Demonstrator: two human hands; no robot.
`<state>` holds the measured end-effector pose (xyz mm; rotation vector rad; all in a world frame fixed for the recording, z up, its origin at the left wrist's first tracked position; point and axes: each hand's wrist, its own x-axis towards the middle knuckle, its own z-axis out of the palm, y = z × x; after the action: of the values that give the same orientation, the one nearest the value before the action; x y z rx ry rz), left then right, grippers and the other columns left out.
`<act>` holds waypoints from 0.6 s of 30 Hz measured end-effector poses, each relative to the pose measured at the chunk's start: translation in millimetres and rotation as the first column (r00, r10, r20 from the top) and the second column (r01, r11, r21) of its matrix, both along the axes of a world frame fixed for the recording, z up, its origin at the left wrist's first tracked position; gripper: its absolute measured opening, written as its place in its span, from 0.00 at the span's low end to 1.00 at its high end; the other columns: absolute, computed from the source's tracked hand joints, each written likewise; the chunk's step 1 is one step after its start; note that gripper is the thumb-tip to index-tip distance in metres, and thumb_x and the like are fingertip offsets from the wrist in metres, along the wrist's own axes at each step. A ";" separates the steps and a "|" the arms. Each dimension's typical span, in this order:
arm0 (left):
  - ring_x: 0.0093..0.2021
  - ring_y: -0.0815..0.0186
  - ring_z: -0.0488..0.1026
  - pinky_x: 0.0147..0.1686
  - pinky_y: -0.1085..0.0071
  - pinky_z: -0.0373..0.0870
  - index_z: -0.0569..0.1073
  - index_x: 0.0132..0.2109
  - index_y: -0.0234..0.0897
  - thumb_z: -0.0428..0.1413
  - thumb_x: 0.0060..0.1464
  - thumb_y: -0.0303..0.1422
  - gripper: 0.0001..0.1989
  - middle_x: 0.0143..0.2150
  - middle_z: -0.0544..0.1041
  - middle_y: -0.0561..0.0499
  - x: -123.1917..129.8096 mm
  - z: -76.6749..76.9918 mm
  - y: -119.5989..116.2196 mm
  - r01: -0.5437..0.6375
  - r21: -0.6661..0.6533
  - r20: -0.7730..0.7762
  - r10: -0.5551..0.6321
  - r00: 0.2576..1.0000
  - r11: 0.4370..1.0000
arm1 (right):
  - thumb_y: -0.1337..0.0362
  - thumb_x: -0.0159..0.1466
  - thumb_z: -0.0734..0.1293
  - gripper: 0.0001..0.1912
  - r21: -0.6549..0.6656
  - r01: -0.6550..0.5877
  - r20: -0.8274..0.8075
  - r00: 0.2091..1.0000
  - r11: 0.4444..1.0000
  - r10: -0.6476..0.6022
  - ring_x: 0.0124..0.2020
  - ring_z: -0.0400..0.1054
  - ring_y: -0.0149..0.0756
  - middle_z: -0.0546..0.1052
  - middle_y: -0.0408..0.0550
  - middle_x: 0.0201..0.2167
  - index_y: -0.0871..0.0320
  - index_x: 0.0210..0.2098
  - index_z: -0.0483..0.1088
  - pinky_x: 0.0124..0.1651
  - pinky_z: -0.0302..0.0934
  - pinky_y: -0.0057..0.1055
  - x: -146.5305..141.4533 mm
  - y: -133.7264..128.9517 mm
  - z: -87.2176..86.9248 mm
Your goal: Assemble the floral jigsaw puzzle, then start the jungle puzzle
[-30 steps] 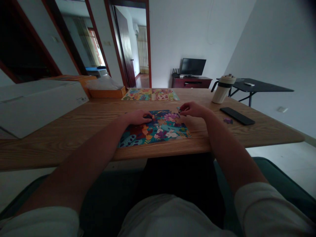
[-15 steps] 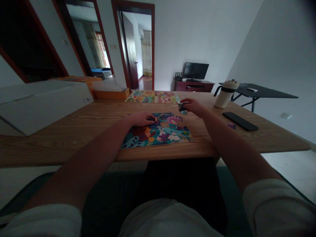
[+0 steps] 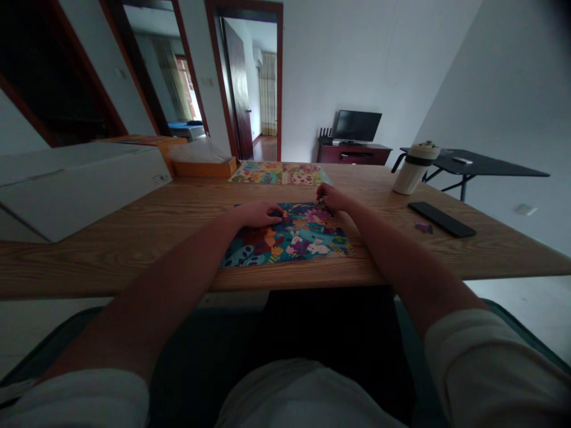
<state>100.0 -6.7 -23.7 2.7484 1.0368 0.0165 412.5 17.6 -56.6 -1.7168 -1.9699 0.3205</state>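
A colourful jigsaw puzzle [image 3: 285, 241] with white rabbits and purple flowers lies flat on the wooden table [image 3: 134, 252]. My left hand [image 3: 259, 214] rests on its upper left part, fingers curled over a dark spot whose nature I cannot tell. My right hand [image 3: 329, 198] is at the puzzle's top edge, its fingertips pinched on a small jigsaw piece [image 3: 322, 203] that is mostly hidden. A picture sheet or finished puzzle [image 3: 280, 173] lies farther along the table, beyond both hands. A small purple piece [image 3: 423, 227] lies off to the right.
A large white box [image 3: 80, 190] and an orange tray [image 3: 205, 169] stand at the table's left. On the right are a cream tumbler [image 3: 414, 169] and a flat black remote-like object [image 3: 441, 219]. A black side table [image 3: 473, 163] stands beyond.
My right hand has come down and left, from above the table beside the puzzle to its top edge, with the piece still pinched. My left hand has barely moved. The view has shifted slightly.
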 end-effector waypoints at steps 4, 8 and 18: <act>0.60 0.53 0.73 0.61 0.64 0.65 0.76 0.62 0.37 0.52 0.64 0.45 0.26 0.63 0.76 0.42 1.4 -0.7 1.1 -0.009 0.005 -0.001 0.009 1.000 1.000 | 0.80 0.53 0.61 0.22 0.049 -0.056 0.000 0.998 0.997 0.056 0.47 0.72 0.39 0.81 0.51 0.48 0.57 0.44 0.72 0.50 0.66 0.30 4.0 -0.3 -6.2; 0.59 0.53 0.74 0.60 0.62 0.66 0.76 0.62 0.42 0.52 0.64 0.47 0.25 0.62 0.77 0.46 0.3 -2.5 3.4 -0.017 0.005 0.000 0.017 1.000 1.000 | 0.79 0.51 0.62 0.24 0.049 -0.079 0.029 0.997 0.996 0.078 0.48 0.72 0.40 0.81 0.51 0.49 0.58 0.46 0.73 0.54 0.66 0.34 3.8 -3.1 -8.7; 0.60 0.54 0.73 0.61 0.63 0.65 0.76 0.62 0.43 0.53 0.64 0.47 0.25 0.63 0.77 0.47 0.0 -4.9 6.2 -0.012 0.004 0.010 0.011 1.000 1.000 | 0.80 0.55 0.64 0.28 0.013 -0.050 0.187 0.981 0.999 0.046 0.49 0.74 0.44 0.82 0.53 0.50 0.57 0.53 0.74 0.53 0.66 0.34 -5.4 -16.0 -6.4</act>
<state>100.0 -0.5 -28.5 2.7435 1.0513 0.0337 407.1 1.6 -63.0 -1.7451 -2.1427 0.1627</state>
